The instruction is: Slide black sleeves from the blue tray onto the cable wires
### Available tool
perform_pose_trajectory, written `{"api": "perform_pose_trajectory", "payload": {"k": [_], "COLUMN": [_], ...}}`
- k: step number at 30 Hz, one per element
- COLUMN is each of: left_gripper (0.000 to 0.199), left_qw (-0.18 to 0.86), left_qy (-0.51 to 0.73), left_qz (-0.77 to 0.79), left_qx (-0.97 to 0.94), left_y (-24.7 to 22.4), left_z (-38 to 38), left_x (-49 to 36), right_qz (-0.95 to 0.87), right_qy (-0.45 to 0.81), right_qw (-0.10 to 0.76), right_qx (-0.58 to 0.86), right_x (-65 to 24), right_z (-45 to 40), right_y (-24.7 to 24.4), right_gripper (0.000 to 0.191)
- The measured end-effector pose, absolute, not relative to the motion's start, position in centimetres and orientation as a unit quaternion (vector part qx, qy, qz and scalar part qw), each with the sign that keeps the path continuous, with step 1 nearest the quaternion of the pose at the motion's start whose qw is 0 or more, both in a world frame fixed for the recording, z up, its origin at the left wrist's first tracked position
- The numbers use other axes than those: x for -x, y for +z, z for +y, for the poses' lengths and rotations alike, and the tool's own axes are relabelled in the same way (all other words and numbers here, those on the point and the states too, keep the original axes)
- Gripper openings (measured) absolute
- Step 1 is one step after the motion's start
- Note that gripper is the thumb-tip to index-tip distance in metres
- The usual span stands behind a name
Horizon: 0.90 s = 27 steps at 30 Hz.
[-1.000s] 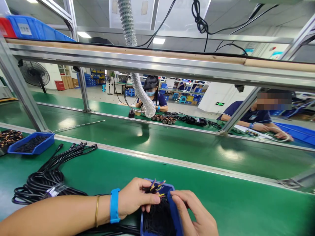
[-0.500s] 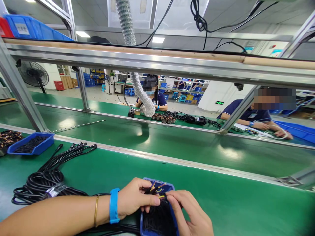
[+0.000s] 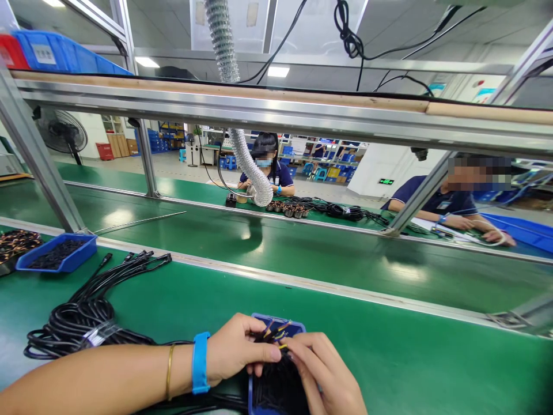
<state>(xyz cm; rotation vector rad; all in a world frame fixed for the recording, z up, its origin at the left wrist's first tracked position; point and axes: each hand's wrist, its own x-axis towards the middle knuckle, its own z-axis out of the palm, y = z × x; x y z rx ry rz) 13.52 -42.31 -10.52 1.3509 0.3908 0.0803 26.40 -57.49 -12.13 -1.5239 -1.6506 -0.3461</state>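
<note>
My left hand (image 3: 242,349), with a blue band at the wrist, is closed round several black cable ends (image 3: 270,334) whose thin coloured wires stick out. Close beside it, my right hand (image 3: 326,369) has its fingers bent at a yellow wire; what its fingertips pinch is too small to make out. Both hands are over a blue bin (image 3: 279,324) of small black pieces. To the left, a coil of black cables (image 3: 82,320) lies tied with a clear wrap on the green table (image 3: 181,300).
A second blue bin (image 3: 60,253) of black pieces stands at the left beside copper-coloured parts (image 3: 17,245). A metal rail (image 3: 276,276) crosses behind my hands. Two people sit across the bench. A silver duct (image 3: 246,155) hangs at the centre.
My right hand has shifted slightly left, and its fingers have moved nearer my left thumb. My left hand keeps its hold on the cable ends.
</note>
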Motion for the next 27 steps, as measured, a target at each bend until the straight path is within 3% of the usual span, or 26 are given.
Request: {"api": "perform_pose_trajectory", "payload": {"k": [5,9,27], "left_gripper": [0.052,0.052,0.052], "left_qw": [0.759,0.754,0.755], "left_qy": [0.032,0.022,0.021], "left_qz": [0.180,0.185,0.177], "left_qx": [-0.625,-0.630,-0.631], "left_y": [-10.29,-10.07,-10.24], "left_z": [-42.28,-42.24,-42.28], "left_x": [-13.49,-13.46,-13.52], "right_qz": [-0.589,-0.630,-0.658], "right_qy": [-0.138,-0.158,-0.184], "right_qw": [0.456,0.434,0.407], "right_qx": [0.653,0.624,0.606], "right_x": [-26.57,-26.46,-26.70], "right_z": [-58.24,-58.27,-58.46], "right_y": [-11.45,-11.49,-11.03], "right_gripper": [0.040,0.047,0.043]}}
